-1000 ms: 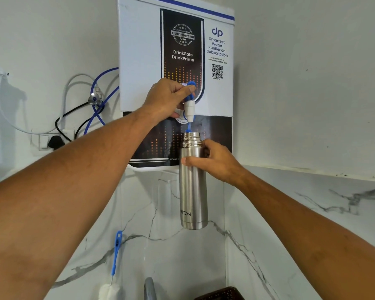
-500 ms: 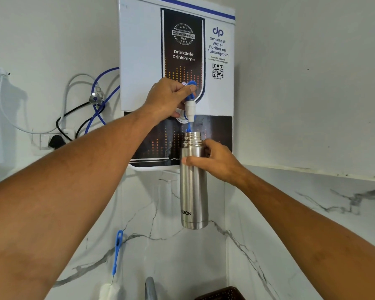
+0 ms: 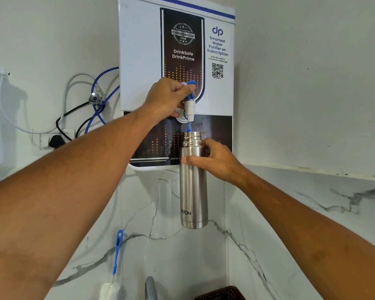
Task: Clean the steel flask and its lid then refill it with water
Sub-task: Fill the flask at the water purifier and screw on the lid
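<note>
**Flask held under the purifier tap**

Nearest the camera, two bare forearms reach up and forward from the lower corners. Between them, low against the marble wall (image 3: 182,252), a bottle brush (image 3: 117,252) with a blue handle stands upright, its white head at the bottom edge. Beside it the top of a curved metal faucet (image 3: 150,287) shows, and a dark perforated basket (image 3: 222,293) sits at the bottom edge to its right.

Farther up, the right hand (image 3: 217,162) is wrapped around the upper body of the steel flask (image 3: 193,191), fingers closed firmly on it just below the threaded neck. The flask hangs upright in the air, lid off, its open mouth directly beneath the spout.

Above it, the left hand (image 3: 168,97) grips the blue lever of the tap (image 3: 189,106), thumb pressed on the lever's top. The white spout points down at the flask's mouth, with a short gap between them.

The tap belongs to a white water purifier (image 3: 139,61) mounted on the wall. To its left, blue, white and black cables (image 3: 95,98) loop toward a wall socket (image 3: 52,140).
</note>
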Tool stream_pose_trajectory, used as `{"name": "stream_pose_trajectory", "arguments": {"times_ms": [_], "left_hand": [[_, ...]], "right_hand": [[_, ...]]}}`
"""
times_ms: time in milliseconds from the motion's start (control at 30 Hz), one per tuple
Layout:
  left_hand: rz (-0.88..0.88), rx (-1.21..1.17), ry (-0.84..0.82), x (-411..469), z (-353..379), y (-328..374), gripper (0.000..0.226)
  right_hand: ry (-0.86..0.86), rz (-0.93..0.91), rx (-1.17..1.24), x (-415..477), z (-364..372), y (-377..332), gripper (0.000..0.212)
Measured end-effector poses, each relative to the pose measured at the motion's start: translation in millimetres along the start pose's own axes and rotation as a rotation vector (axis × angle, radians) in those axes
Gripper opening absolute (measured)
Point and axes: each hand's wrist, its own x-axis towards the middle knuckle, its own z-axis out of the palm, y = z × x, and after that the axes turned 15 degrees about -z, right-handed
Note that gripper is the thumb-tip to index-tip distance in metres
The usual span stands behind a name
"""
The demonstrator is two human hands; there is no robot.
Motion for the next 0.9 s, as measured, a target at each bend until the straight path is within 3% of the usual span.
{"name": "stream_pose_trajectory", "arguments": {"times_ms": [900], "left_hand": [[-0.005,-0.022,-0.016,3.9,0.6,-2.6,0.031]], "right_hand": [[0.004,0.0,-0.014,-1.1,-0.3,-1.5,0.056]]}}
